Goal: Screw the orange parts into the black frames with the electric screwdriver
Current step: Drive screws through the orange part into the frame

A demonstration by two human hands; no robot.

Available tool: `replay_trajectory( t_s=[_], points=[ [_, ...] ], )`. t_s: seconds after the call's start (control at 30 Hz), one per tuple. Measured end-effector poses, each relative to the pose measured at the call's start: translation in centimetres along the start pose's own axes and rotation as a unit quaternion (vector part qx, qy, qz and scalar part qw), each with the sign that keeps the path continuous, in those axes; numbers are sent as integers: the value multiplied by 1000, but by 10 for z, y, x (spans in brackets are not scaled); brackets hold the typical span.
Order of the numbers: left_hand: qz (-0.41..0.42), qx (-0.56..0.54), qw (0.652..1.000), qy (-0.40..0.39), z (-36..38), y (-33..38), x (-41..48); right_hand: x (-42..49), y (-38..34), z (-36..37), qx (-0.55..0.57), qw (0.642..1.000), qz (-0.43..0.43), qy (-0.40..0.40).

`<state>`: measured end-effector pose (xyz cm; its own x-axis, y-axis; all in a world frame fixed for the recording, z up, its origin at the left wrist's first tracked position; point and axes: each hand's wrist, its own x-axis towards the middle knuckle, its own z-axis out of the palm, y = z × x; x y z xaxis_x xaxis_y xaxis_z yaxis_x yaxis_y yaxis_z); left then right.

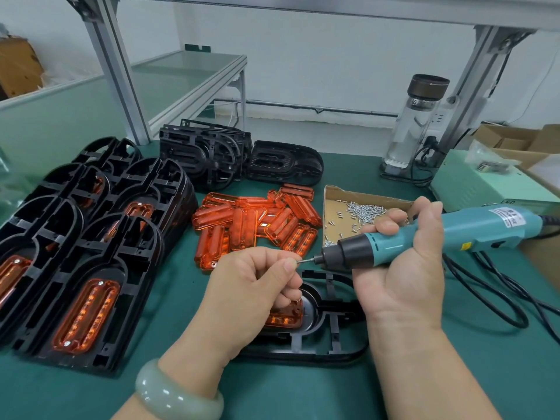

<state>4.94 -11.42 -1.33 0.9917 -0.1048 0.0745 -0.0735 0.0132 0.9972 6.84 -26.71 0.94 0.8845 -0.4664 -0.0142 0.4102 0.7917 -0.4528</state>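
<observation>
Left hand (257, 286): fingers curled, pinching a screw (299, 262) (barely visible) onto the bit (307, 261).
Right hand (406, 268): wrapped round the screwdriver (424, 234), which is level above the table (181, 374).
Frame (333, 338): flat under both hands, orange part (285, 318) seated, apparently not yet fastened.
Done: fitted frames (136, 262), stacked at the left.
Outstanding: loose parts (242, 219) in a pile; bare frames (206, 153) behind.
Tray (333, 192): spare screws.
</observation>
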Motion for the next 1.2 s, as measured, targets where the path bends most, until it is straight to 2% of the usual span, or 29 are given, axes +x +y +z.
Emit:
replay_trajectory(
  t_s=[0.3,0.43,0.7,1.2],
  points=[
    [41,85,996,9,-4,4,1,-2,3,3,19,1000,12,-2],
    [46,60,997,25,0,2,2,0,1,2,17,1000,11,12],
    [9,-40,999,-11,-2,1,1,5,-5,0,33,999,15,33],
    [39,31,998,26,0,0,3,3,1,0,26,999,18,24]
  ],
)
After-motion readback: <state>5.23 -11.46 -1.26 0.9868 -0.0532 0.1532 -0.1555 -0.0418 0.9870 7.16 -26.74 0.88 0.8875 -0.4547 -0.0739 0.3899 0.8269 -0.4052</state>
